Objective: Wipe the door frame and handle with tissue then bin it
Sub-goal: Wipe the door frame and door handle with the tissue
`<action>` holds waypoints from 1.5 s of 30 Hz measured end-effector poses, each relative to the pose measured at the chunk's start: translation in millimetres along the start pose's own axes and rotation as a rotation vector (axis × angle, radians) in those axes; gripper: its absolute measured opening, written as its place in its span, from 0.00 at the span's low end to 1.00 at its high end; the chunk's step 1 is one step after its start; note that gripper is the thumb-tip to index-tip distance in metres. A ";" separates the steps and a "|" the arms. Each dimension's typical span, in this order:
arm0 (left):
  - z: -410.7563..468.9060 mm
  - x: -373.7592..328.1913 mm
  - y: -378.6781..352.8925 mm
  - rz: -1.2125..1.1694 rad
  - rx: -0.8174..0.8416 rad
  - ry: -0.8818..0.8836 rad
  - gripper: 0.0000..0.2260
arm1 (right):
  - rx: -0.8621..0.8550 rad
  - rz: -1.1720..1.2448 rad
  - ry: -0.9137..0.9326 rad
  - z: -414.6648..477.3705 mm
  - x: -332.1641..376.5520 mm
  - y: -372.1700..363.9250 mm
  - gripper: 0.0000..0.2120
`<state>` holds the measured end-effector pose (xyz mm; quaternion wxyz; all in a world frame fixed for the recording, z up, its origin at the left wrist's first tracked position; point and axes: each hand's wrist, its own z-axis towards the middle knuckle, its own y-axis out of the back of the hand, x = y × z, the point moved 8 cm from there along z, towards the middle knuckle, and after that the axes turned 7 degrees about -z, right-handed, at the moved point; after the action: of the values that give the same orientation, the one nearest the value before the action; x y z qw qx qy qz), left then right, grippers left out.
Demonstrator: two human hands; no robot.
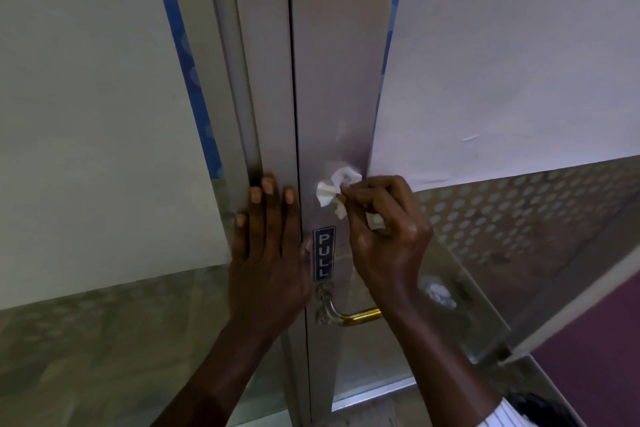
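Note:
A grey metal door frame [332,80] runs up the middle of the view. My right hand [384,236] pinches a crumpled white tissue [334,189] and presses it against the frame just above a dark "PULL" sticker [324,253]. Below the sticker, a brass handle [349,315] sticks out to the right, partly hidden behind my right wrist. My left hand [270,253] lies flat with fingers spread on the neighbouring frame strip, left of the gap between the doors.
Frosted glass panels with blue edge strips flank the frame on both sides. The right panel [519,62] has a dotted band lower down [519,211]. A purple floor [595,350] shows at the lower right.

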<state>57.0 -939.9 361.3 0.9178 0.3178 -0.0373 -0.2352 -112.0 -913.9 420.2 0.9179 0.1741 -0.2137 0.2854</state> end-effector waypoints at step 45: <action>-1.9 2.4 0.8 -0.045 0.037 -0.025 0.36 | 0.085 -0.038 -0.075 -30.8 -18.6 -12.7 0.06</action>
<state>59.9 -939.3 360.1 0.9058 0.3323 -0.0458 -0.2588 -109.2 -918.5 382.3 0.9064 0.2276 -0.2320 0.2700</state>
